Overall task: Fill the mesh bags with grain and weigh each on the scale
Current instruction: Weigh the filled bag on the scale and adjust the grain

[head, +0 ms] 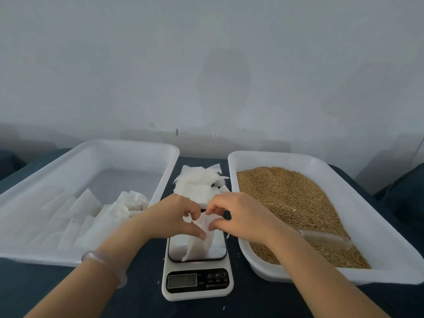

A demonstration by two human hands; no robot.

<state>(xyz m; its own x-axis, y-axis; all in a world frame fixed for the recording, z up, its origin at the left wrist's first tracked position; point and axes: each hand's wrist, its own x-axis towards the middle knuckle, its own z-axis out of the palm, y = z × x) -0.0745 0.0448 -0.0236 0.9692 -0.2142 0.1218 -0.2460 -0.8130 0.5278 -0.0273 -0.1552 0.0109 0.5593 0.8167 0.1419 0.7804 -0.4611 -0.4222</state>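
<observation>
White mesh bag point(201, 243) over the scale point(230, 280) — left hand point(171, 218) and right hand point(243, 214) curl inward, each grip pinching its mouth.

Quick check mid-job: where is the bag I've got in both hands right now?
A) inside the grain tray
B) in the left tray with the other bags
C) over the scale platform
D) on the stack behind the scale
C: the left hand and right hand pinch the top of the mesh bag, and its lower end hangs down over the platform of the scale, between the two trays.
</observation>
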